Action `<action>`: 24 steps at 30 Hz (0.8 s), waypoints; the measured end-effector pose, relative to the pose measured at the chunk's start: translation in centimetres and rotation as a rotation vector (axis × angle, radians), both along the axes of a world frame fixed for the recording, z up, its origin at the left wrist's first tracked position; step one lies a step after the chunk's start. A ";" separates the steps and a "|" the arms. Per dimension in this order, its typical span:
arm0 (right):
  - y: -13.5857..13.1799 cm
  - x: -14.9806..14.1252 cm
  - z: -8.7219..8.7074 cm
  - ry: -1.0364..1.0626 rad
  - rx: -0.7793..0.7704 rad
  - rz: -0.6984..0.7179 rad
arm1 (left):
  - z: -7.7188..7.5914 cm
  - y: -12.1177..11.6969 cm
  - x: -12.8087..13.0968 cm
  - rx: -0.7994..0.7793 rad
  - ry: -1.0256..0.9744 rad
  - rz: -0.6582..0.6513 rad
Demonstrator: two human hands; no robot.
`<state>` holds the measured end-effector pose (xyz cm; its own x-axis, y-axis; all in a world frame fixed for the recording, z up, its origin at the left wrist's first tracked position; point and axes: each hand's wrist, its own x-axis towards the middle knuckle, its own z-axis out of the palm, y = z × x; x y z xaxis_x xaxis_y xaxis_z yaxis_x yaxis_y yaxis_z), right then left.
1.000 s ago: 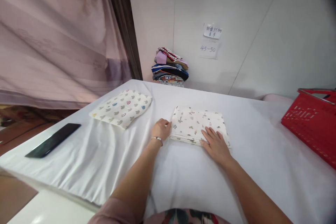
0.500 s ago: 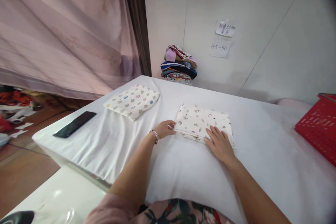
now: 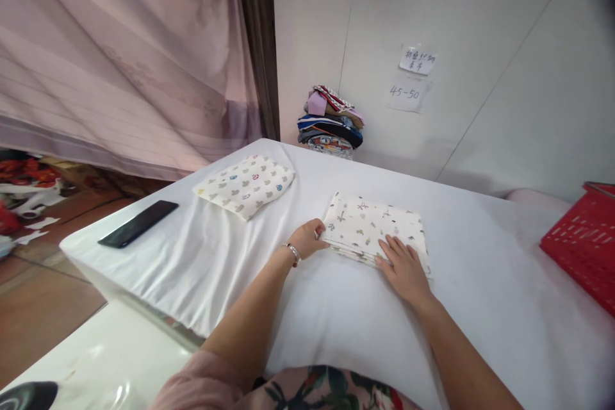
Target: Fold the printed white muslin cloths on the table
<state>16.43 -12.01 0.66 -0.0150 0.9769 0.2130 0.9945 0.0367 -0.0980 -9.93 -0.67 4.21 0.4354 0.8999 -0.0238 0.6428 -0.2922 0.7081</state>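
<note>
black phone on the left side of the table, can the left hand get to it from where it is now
Probably yes: only bare, wrinkled cloth lies between the left hand and the phone, though the hand would have to leave the folded fabric.

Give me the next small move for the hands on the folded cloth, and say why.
I'd have the left hand gently even up the layers at the near left corner of the folded cloth: they look slightly staggered along the near edge, its fingers are at that corner, and the right hand lies flat on top, likely steadying it.
</note>
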 end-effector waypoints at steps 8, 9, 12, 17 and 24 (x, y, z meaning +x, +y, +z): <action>-0.3 0.1 0.2 0.045 0.027 0.031 | 0.3 0.0 0.0 0.167 -0.049 -0.047; -0.4 0.1 0.2 0.057 0.034 0.052 | 0.5 0.0 0.0 0.187 -0.050 -0.044; -0.7 0.3 0.5 0.090 0.037 0.120 | 0.4 0.1 -0.1 0.219 -0.002 -0.029; -0.9 0.5 0.6 0.123 0.013 0.166 | -0.5 0.3 -0.1 0.167 0.099 -0.010; -0.7 0.6 0.6 0.152 -0.011 0.159 | 0.0 0.0 0.0 0.266 0.100 -0.061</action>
<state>17.00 -12.72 1.23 -0.1378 0.9670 0.2142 0.9500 0.1902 -0.2477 -9.97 -0.72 4.21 0.4966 0.8524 0.1640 0.6809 -0.4997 0.5354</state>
